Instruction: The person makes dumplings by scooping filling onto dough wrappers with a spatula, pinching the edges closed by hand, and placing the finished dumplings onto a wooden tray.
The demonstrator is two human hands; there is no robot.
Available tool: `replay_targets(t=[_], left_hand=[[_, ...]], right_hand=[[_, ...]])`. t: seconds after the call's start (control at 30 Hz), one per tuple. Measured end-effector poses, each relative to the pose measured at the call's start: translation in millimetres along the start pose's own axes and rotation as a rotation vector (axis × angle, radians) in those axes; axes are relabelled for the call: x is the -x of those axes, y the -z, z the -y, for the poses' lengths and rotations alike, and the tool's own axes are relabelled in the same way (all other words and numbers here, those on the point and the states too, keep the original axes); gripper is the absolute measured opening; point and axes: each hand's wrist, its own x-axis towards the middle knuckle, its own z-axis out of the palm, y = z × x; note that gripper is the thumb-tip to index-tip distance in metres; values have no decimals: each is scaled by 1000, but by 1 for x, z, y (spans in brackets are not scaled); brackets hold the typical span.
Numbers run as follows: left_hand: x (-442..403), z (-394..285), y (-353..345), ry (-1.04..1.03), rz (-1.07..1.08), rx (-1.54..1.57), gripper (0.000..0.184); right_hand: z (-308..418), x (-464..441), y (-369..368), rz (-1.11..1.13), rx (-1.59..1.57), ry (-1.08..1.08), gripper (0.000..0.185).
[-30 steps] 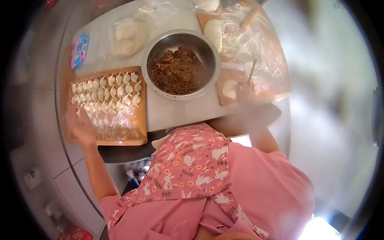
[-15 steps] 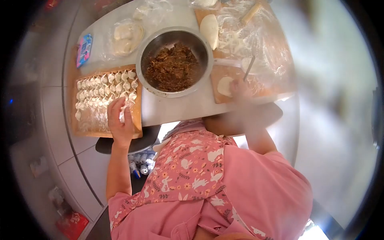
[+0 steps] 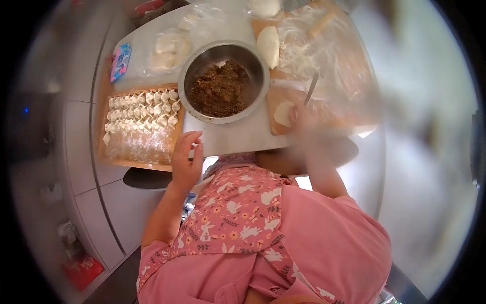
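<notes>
Dumplings (image 3: 158,109) on floury wood board (image 3: 144,147), beside steel bowl (image 3: 259,76) w/ dark mix (image 3: 220,90).
L hand (image 3: 185,163) half-curled, thumb apart, nr board; R hand (image 3: 300,119) grips thin stick (image 3: 312,88) by dough round (image 3: 282,113). Pack (image 3: 120,63) print illegible.
</notes>
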Motion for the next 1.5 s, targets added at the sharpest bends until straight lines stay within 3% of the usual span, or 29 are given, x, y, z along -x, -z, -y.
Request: replay_targets(t=[0.1, 0.17, 0.27, 0.43, 0.57, 0.63, 0.77, 0.83, 0.93, 1.27, 1.33, 1.37, 1.47, 1.5], left_hand=[[0, -12, -18, 51, -7, 138, 21], [5, -9, -32, 192, 160, 307, 21], [3, -20, -39, 319, 231, 401, 20], [3, -22, -49, 498, 305, 632, 20], [7, -13, -58, 497, 371, 730, 20], [8, -9, -57, 506, 415, 699, 21], [7, -4, -60, 475, 434, 681, 21], [3, -6, -62, 500, 448, 766, 22], [-8, -9, -62, 627, 500, 803, 24], [-31, 4, -101, 673, 709, 796, 37], [-35, 6, -131, 431, 598, 551, 49], [-40, 3, -146, 430, 602, 556, 49], [-62, -2, -179, 396, 524, 775, 59], [-69, 0, -187, 400, 641, 1002, 59]], right_hand=[[19, 5, 24, 4, -22, 0, 11], [19, 6, 24, 2, 12, 23, 10], [9, 6, 18, -86, 27, 37, 10], [8, 11, 19, -141, -158, -11, 12], [-10, 13, 1, -239, -603, -177, 14], [9, 13, 20, -241, -355, -61, 14], [-2, 7, 7, -278, -267, -19, 16], [0, 3, 5, -236, -559, -132, 18], [32, 1, 41, -187, -455, -197, 18], [28, -12, 29, -236, -638, -323, 18], [38, -12, 37, -196, -620, -330, 16], [41, -12, 42, -198, -615, -333, 16], [49, -12, 53, -147, -638, -272, 14], [51, -12, 56, -114, -668, -277, 13]])
